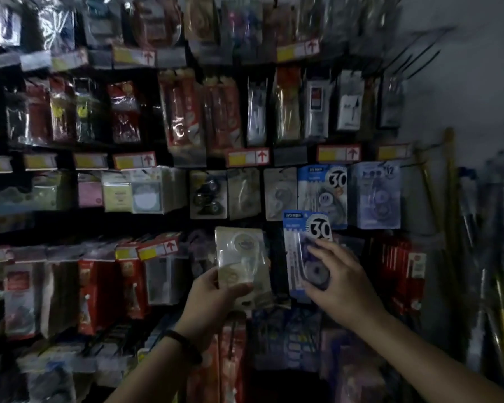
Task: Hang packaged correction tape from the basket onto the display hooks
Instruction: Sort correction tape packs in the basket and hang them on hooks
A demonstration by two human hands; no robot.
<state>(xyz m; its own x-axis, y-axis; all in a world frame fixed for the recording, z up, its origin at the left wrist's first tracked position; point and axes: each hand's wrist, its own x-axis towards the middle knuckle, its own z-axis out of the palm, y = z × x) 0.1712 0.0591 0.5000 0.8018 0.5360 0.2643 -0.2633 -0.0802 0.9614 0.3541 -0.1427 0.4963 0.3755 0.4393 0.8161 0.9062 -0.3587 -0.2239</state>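
Your left hand (213, 298) grips the lower part of a cream-coloured card pack with a clear plastic blister (239, 257), thumb across its front and fingers behind it. The pack stands upright in front of the dark hook wall. A black band (186, 344) circles that wrist.

Your right hand (341, 280) holds a blue card pack of correction tape printed with a large "30" (303, 242), fingers curled over the round tape housing on its front. This pack is upright too, beside the cream one but apart from it. Its top edge overlaps the bottom of a matching blue "30" pack hanging on the display (322, 190).

Right of that hanging pack hangs a pale purple card pack (376, 196). A red-and-yellow price label with an upward arrow (248, 157) sits above this row. The light is dim, and the hooks themselves are hard to make out.
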